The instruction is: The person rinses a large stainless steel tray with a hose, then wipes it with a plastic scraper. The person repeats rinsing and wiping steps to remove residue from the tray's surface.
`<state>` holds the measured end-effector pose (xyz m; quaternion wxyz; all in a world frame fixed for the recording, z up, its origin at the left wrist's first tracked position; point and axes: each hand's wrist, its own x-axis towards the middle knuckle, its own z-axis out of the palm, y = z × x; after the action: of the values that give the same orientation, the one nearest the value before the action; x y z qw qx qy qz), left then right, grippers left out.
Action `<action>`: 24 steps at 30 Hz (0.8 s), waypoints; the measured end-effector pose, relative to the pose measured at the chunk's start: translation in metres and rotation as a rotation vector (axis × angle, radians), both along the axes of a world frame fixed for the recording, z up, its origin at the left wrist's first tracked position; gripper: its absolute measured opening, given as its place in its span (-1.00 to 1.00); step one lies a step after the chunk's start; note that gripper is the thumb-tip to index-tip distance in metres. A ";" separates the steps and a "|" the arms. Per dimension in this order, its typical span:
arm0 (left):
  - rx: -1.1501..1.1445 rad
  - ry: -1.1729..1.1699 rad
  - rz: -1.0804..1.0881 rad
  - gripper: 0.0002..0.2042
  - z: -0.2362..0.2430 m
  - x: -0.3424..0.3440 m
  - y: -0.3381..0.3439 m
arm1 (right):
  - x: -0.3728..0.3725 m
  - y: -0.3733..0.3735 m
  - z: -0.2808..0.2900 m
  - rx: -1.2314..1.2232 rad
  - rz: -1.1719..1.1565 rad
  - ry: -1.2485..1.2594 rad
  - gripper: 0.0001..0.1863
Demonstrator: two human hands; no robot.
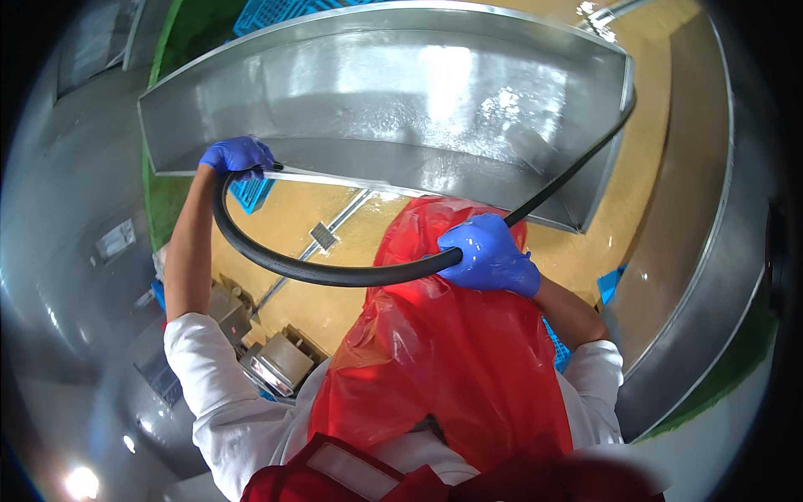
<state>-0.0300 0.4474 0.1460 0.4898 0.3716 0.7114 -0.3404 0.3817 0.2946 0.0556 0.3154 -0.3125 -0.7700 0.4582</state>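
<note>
A black hose (326,273) bends in a wide loop between my two blue-gloved hands. My left hand (237,156) is closed around it near the front left rim of a large stainless-steel trough (360,92); a short dark end pokes out past the fingers. My right hand (489,255) grips the hose further along, in front of my red plastic apron (435,351). From there the hose runs up to the right and over the trough's right end. The trough's inner walls look wet and shiny, with a pale blurred patch on the right, perhaps spray or a reflection.
Blue plastic crates (284,13) stand behind the trough. Another blue crate (251,194) shows below its front left rim. A drain channel with a grate (323,235) crosses the yellowish floor. Boxy metal equipment (283,363) is at the lower left, and a steel wall (711,251) curves along the right.
</note>
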 end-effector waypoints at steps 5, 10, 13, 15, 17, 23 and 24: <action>0.013 -0.264 -0.020 -0.76 -0.071 0.095 -0.019 | 0.055 -0.032 0.014 -0.150 -0.046 -0.175 -0.54; 0.081 -0.469 0.027 -0.77 -0.113 0.189 -0.047 | 0.108 -0.078 0.034 -0.197 -0.088 -0.223 -0.55; 0.107 -0.545 0.018 -0.75 -0.122 0.218 -0.060 | 0.127 -0.102 0.041 -0.213 -0.085 -0.261 -0.55; 0.177 -0.608 0.046 -0.77 -0.127 0.228 -0.066 | 0.135 -0.114 0.044 -0.203 -0.087 -0.283 -0.55; 0.363 -0.640 0.144 -0.80 -0.120 0.231 -0.063 | 0.139 -0.123 0.047 -0.183 -0.104 -0.299 -0.56; 0.575 -0.524 0.170 -0.83 -0.090 0.210 -0.069 | 0.137 -0.133 0.046 -0.167 -0.106 -0.357 -0.58; 0.613 -0.517 0.175 -0.83 -0.087 0.205 -0.073 | 0.135 -0.133 0.046 -0.158 -0.097 -0.361 -0.58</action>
<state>0.1753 0.3744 0.0588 0.5461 0.5118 0.6623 0.0347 0.5163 0.1616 0.1016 0.1685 -0.4500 -0.7596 0.4383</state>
